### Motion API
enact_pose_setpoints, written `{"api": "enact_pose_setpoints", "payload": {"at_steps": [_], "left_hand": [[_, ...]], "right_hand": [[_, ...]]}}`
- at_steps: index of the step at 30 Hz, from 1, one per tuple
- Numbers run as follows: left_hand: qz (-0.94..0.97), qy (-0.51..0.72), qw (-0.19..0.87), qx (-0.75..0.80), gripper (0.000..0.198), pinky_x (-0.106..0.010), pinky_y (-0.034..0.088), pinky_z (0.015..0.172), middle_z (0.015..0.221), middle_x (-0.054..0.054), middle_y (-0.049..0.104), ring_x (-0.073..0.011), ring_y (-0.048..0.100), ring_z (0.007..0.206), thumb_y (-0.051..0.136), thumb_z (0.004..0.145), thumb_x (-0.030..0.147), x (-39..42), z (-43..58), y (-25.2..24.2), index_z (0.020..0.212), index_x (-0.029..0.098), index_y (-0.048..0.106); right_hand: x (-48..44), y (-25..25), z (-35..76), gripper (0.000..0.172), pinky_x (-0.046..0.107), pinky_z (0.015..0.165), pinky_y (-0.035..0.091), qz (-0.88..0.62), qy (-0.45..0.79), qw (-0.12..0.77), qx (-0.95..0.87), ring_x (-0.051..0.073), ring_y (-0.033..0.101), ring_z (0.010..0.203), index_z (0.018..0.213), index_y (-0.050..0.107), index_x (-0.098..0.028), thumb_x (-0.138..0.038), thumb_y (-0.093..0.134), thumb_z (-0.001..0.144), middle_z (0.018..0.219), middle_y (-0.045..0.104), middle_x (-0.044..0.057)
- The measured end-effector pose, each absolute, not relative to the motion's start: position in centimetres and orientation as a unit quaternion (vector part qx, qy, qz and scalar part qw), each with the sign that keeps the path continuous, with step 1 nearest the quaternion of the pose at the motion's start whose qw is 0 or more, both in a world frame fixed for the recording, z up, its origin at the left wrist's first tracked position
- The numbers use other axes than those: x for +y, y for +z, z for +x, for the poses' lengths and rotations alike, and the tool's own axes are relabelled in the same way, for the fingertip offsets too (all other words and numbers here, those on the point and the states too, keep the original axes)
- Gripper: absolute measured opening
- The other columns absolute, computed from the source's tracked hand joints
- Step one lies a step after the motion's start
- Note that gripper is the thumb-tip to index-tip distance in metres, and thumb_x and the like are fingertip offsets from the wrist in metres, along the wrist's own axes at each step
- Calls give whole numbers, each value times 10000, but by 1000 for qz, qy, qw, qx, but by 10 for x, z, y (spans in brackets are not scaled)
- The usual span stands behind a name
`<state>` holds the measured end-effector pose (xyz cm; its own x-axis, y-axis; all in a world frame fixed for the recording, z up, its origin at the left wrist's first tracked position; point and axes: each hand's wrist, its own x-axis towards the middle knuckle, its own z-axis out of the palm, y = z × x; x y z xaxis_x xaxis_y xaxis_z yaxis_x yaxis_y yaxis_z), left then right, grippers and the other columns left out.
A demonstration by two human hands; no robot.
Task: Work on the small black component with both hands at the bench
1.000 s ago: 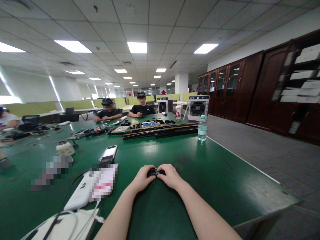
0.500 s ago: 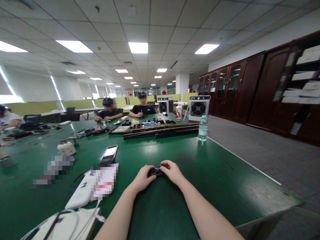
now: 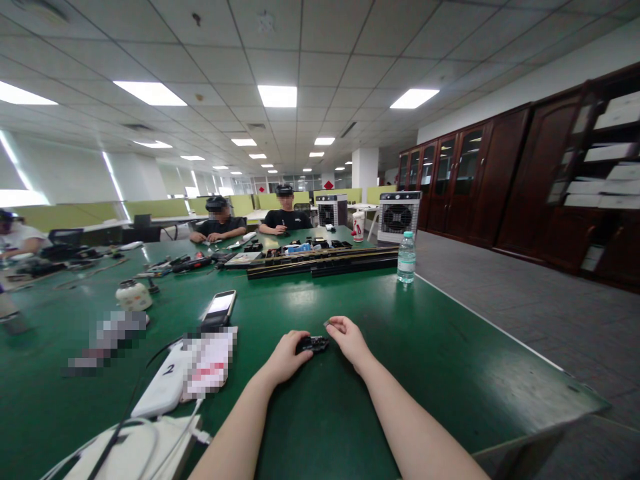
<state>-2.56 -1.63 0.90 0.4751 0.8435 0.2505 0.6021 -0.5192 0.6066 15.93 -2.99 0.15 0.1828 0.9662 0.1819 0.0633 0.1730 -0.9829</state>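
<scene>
On the green table, a small black device (image 3: 316,344) with fine grey detail on top lies in the grip of my left hand (image 3: 288,357). The thumb is at its near side and the fingers wrap its far left end, hiding part of it. Just right of the device, my right hand (image 3: 352,343) is closed in a pinch, apart from it. Between thumb and forefinger sticks out a small thin flat piece (image 3: 327,324), too small to name.
Left of my arms lie a white power bank (image 3: 159,381) marked 2, a phone (image 3: 220,304) and cables. Long black rails (image 3: 285,268) cross the table ahead, with a water bottle (image 3: 406,259) at their right end. Two people sit across the table.
My right hand has drawn away from the black device to the right, with the small flat piece between its fingertips. The left hand keeps its hold.
</scene>
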Motion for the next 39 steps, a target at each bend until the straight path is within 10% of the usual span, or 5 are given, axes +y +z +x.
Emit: {"api": "enact_pose_setpoints", "payload": {"at_steps": [39], "left_hand": [[827, 257, 229, 444, 394, -346, 395, 933, 1094, -96, 590, -228, 532, 1029, 593, 730, 226, -17, -25, 11, 1117, 152, 569]], "right_hand": [[-32, 10, 163, 326, 359, 785, 474, -530, 432, 584, -437, 239, 634, 911, 929, 614, -179, -382, 614, 674, 948, 696, 94]]}}
